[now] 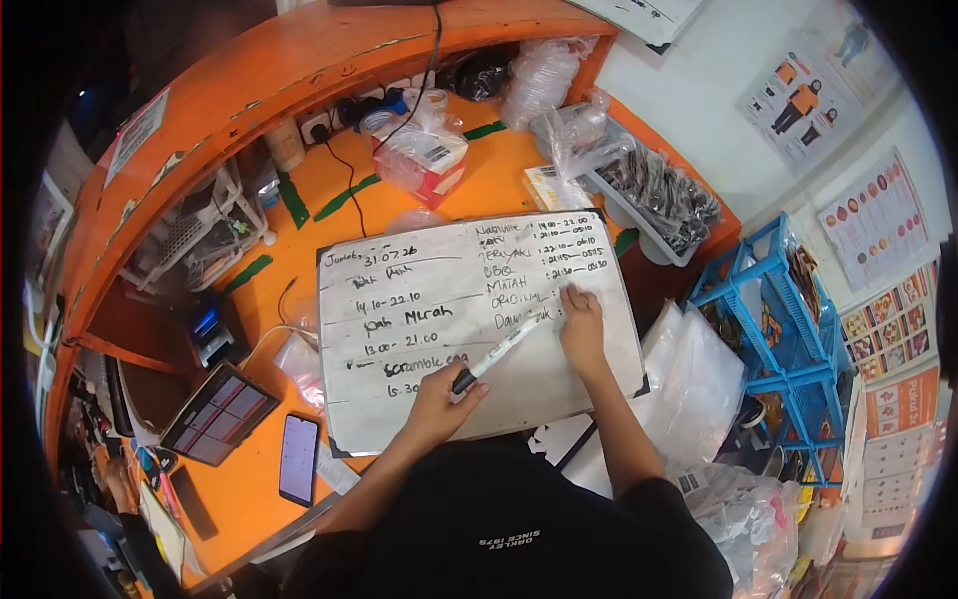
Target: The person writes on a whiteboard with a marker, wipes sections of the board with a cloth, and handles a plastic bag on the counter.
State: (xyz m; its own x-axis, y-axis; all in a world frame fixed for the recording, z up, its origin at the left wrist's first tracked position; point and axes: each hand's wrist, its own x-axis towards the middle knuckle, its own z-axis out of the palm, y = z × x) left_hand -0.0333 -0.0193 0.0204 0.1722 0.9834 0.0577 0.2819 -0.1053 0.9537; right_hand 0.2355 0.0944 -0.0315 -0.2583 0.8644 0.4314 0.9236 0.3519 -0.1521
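Note:
A whiteboard (469, 419) covered in black handwriting lies tilted in front of me, over the edge of the orange desk. My left hand (439, 407) is closed around a white marker (502, 351), whose black end sticks out near the thumb while the other end points up and right across the board. My right hand (581, 327) is on the right half of the board, beside the column of written times. Its fingers reach forward, slightly bent and apart, with the fingertips at the writing and nothing visible in them.
On the orange desk (239, 514) are a phone (298, 459), a tablet (218, 413) and a small card terminal (212, 337). Behind the board sit a red-and-white box (424, 165) and a grey basket (661, 243) of black packets. Blue shelves (768, 309) and plastic bags (696, 374) are at right.

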